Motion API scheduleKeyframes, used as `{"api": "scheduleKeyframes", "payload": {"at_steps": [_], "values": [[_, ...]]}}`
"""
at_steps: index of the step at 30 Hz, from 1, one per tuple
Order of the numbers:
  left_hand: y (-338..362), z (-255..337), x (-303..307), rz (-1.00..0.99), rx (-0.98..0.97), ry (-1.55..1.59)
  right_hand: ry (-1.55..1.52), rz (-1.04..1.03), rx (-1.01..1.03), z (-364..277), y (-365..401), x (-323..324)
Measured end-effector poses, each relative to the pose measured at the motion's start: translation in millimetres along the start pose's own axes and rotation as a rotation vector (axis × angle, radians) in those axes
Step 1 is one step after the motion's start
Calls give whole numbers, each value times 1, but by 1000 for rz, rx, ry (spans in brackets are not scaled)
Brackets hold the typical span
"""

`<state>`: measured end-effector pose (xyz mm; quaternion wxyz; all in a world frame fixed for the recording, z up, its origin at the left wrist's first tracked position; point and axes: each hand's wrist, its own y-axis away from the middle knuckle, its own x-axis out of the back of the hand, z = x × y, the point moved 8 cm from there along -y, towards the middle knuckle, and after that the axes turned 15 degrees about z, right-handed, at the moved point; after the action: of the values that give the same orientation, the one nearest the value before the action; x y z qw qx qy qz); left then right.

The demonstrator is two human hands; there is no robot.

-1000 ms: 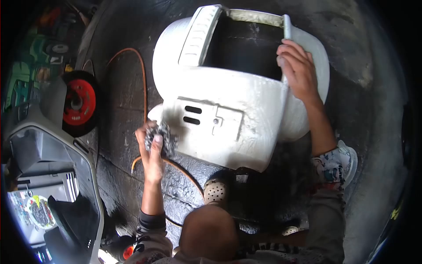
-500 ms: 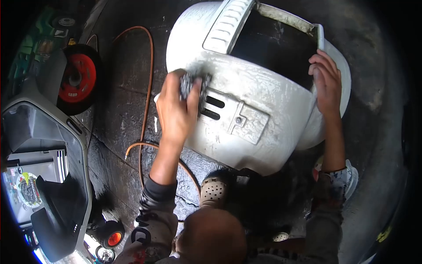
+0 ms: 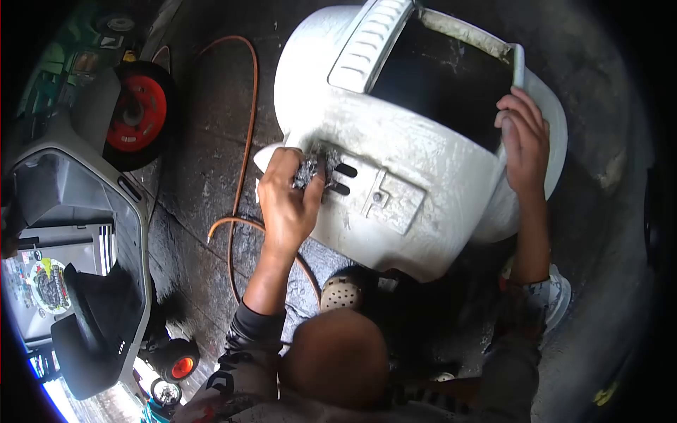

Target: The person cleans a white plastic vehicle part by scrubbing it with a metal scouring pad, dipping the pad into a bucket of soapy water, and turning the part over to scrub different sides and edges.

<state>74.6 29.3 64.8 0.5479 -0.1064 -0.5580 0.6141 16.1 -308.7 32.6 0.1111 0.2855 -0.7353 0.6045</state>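
A white scooter body shell (image 3: 416,134), scuffed and blotchy, lies tilted on the dark floor in front of me. My left hand (image 3: 285,204) is closed around a grey wad of steel wool (image 3: 307,173) and presses it to the shell, just left of two dark slots (image 3: 345,170). My right hand (image 3: 525,144) grips the shell's rim at the right side of its large opening (image 3: 444,77), fingers curled over the edge. Between the hands is a small raised rectangular panel (image 3: 402,204) with a bolt.
An orange hose (image 3: 254,106) loops over the wet floor on the left. Beyond it stands a grey vehicle panel (image 3: 141,247), with a red-rimmed wheel (image 3: 137,113) above it. My bare knee (image 3: 338,349) and a perforated clog (image 3: 342,292) are close below the shell.
My left hand has moved the steel wool a little downward, from above the slots to beside their left ends. My right hand keeps its hold on the rim. The view has shifted slightly.
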Motion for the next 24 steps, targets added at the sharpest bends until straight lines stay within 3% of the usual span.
{"api": "scheduleKeyframes", "payload": {"at_steps": [1,3,4,5,8,9,12,13,15,17,21,22,24], "values": [[-13,2,-4,7,-18,4,6,19,1,4,-4,1],[-25,-28,-24,-227,363,-121,7,55,41,5,3,-2],[-29,-36,-29,-263,431,-169,-33,43,37,6,2,-3],[-22,-29,-23,-160,292,-152,-33,17,43,3,1,-1],[26,-15,14,26,188,-20,-47,55,8,8,0,1],[24,-12,13,66,18,-89,-20,62,7,6,0,2],[-13,-21,-14,-152,235,-128,-16,63,30,17,4,-3],[-13,-31,-22,-232,403,-150,-42,56,65,15,6,-3],[7,-17,-3,-150,290,-104,-63,75,44,12,3,-1],[15,15,10,-46,5,-83,-39,69,-2,14,4,-2],[-26,-25,-36,-322,388,-235,-54,29,27,21,4,-6],[1,-24,-20,-347,440,-249,-75,22,7,18,2,-5],[20,-5,2,-198,290,-105,-57,36,30,15,5,-3]]}}
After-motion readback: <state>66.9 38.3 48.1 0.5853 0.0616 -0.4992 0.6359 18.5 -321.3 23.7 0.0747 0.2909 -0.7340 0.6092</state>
